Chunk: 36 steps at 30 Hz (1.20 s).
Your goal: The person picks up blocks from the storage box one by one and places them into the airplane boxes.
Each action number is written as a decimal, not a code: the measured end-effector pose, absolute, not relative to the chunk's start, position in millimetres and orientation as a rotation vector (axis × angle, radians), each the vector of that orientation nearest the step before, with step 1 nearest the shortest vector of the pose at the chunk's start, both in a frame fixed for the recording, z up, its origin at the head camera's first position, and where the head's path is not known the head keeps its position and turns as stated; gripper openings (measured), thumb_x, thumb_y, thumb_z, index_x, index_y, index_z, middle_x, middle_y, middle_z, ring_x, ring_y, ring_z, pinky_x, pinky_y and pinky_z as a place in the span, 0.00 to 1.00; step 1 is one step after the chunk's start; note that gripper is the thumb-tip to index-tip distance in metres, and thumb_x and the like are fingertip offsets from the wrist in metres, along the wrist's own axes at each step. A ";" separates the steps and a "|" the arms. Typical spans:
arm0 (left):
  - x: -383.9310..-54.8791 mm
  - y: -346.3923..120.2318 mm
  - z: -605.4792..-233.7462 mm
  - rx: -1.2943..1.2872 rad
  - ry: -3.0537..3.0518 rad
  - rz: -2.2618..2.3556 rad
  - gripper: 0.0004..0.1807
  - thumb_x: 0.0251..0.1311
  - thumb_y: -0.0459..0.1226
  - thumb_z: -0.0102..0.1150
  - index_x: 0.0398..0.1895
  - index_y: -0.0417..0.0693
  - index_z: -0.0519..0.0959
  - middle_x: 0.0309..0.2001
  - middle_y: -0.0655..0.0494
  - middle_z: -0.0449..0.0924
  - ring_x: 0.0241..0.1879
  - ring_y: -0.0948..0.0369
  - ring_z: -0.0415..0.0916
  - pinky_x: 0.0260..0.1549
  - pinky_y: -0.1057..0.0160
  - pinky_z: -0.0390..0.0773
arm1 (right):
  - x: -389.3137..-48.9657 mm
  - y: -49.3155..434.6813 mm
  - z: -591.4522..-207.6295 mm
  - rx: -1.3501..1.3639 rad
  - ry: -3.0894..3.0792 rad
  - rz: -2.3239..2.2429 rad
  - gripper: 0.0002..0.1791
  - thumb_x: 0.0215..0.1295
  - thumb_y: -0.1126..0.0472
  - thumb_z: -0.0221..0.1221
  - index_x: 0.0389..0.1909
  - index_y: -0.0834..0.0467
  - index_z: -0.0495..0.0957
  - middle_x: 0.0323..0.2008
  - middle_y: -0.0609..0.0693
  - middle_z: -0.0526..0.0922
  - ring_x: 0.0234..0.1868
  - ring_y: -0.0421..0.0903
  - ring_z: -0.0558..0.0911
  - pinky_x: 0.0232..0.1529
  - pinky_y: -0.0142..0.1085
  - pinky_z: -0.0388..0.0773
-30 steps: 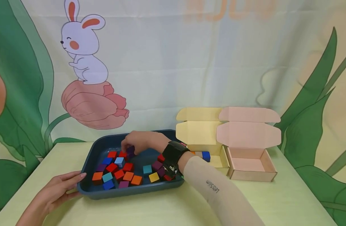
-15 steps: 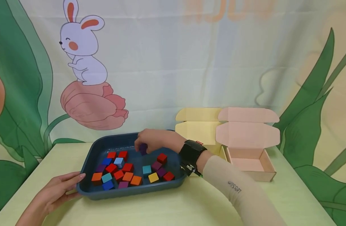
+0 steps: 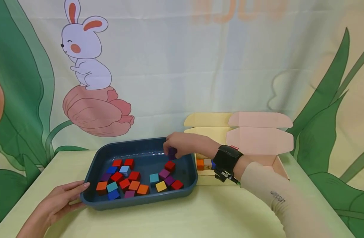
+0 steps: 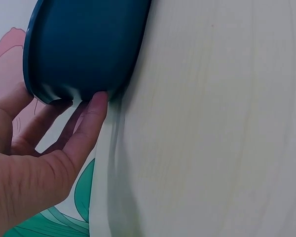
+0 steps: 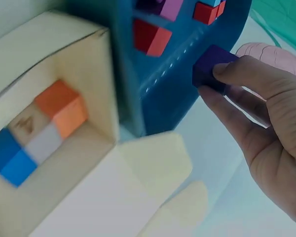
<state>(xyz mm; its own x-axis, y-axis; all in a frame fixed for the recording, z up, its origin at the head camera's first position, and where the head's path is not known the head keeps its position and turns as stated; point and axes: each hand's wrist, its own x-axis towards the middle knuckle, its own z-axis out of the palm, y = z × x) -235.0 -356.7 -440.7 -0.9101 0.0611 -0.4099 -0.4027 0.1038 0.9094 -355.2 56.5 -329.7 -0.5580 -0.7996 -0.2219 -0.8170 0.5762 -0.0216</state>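
My right hand (image 3: 180,142) pinches a dark purple cube (image 3: 172,153) between thumb and fingertips, raised over the right end of the blue tray (image 3: 140,199). The right wrist view shows the purple cube (image 5: 211,69) with its top and one side between the fingers. My left hand (image 3: 64,198) holds the tray's left end, one digit at the rim and other fingertips lower on the outer wall, as the left wrist view shows. Red, orange, blue, teal and purple cubes lie in the tray, several bunched at its left, with a yellow cube (image 3: 161,186) nearer the right.
Right of the tray stands an open yellow box (image 3: 204,180) holding an orange cube (image 5: 64,106), a plain wooden cube with a mark (image 5: 32,131) and a blue cube (image 5: 14,158). Beside it is an open pink box (image 3: 278,165), partly hidden by my right arm. A printed cloth hangs behind.
My right hand has lifted the purple cube away from the left group and carried it rightward across the tray towards the yellow box. My left hand has stayed at the tray's end.
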 end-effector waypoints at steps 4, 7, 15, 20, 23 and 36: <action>-236.2 -356.8 -439.8 -0.353 2.034 1.868 0.46 0.71 0.46 0.62 0.78 0.28 0.50 0.60 0.49 0.73 0.44 0.65 0.81 0.49 0.53 0.86 | -356.3 78.2 -326.4 -1.338 2.612 0.137 0.15 0.63 0.65 0.70 0.51 0.51 0.85 0.48 0.48 0.82 0.49 0.45 0.78 0.48 0.31 0.81; -236.1 -357.0 -439.5 -0.359 2.021 1.879 0.46 0.71 0.46 0.62 0.78 0.28 0.50 0.54 0.55 0.76 0.44 0.64 0.82 0.49 0.54 0.86 | -357.8 93.7 -324.5 -1.365 2.620 0.148 0.14 0.60 0.65 0.71 0.47 0.53 0.86 0.45 0.48 0.83 0.46 0.46 0.79 0.47 0.32 0.82; -236.4 -357.8 -439.7 -0.367 2.019 1.885 0.44 0.70 0.46 0.63 0.77 0.28 0.54 0.50 0.59 0.79 0.44 0.62 0.82 0.47 0.54 0.86 | -361.1 137.7 -329.3 -1.447 2.614 0.107 0.11 0.52 0.67 0.73 0.38 0.56 0.89 0.37 0.49 0.85 0.36 0.45 0.81 0.38 0.31 0.81; -237.6 -358.2 -440.7 -0.363 2.024 1.877 0.44 0.70 0.46 0.63 0.76 0.28 0.55 0.50 0.60 0.79 0.44 0.62 0.82 0.48 0.54 0.86 | -361.5 163.1 -334.9 -1.400 2.617 0.057 0.10 0.50 0.69 0.72 0.34 0.55 0.89 0.35 0.47 0.85 0.34 0.42 0.79 0.36 0.31 0.79; -238.1 -358.3 -440.2 -0.361 2.022 1.873 0.44 0.70 0.47 0.63 0.76 0.28 0.55 0.51 0.58 0.79 0.44 0.62 0.82 0.48 0.54 0.86 | -360.6 175.1 -337.6 -1.347 2.619 0.032 0.10 0.50 0.70 0.71 0.34 0.55 0.90 0.35 0.46 0.84 0.33 0.41 0.79 0.35 0.30 0.79; -235.9 -359.0 -440.1 -0.328 2.017 1.878 0.39 0.72 0.45 0.61 0.75 0.29 0.59 0.50 0.61 0.78 0.45 0.63 0.82 0.48 0.55 0.86 | -347.3 200.6 -347.5 -1.092 2.591 0.132 0.13 0.56 0.73 0.69 0.40 0.55 0.88 0.40 0.47 0.86 0.39 0.44 0.80 0.39 0.33 0.83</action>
